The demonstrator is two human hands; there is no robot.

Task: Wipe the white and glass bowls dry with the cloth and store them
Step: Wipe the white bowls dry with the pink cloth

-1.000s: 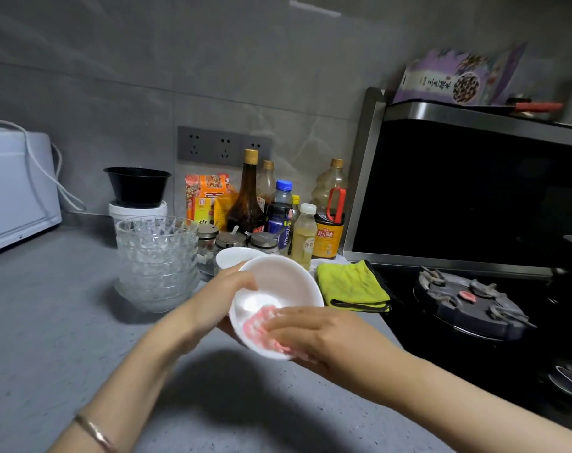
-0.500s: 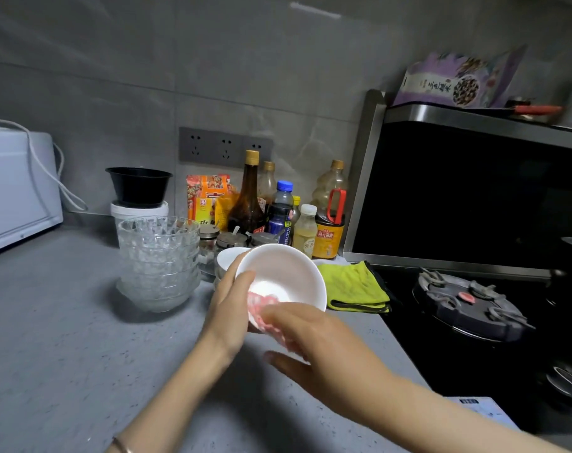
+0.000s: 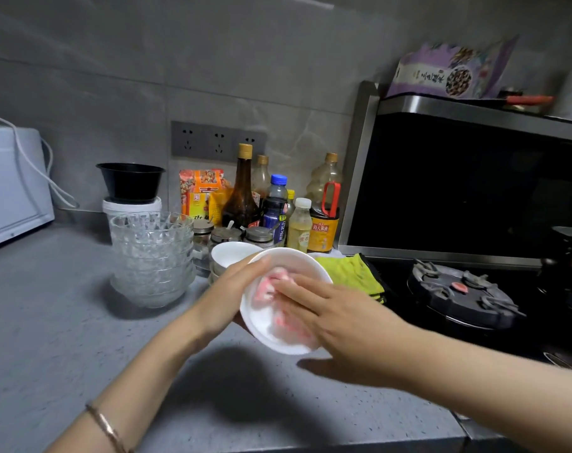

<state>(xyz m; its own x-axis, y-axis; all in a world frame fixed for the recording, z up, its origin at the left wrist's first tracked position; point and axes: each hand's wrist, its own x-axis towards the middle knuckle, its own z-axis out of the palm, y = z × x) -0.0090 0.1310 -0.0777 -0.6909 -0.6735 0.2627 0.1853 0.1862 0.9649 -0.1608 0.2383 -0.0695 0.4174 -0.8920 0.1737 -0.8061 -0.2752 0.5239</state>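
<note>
Tilted white bowl (image 3: 305,264) above the desk (image 3: 65,322), left hand (image 3: 227,295) grip curling round its 9 o'clock rim, right hand (image 3: 336,322) grip flat, pressing pink cloth (image 3: 268,287) inside, glass bowls (image 3: 152,259) sitting stacked at 9 o'clock.

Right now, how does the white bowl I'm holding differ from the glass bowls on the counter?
The white bowl is opaque and plain; the glass bowls are clear and patterned. The white bowl is single, held tilted by the left hand; the glass bowls sit stacked upright. Both are round.
</note>
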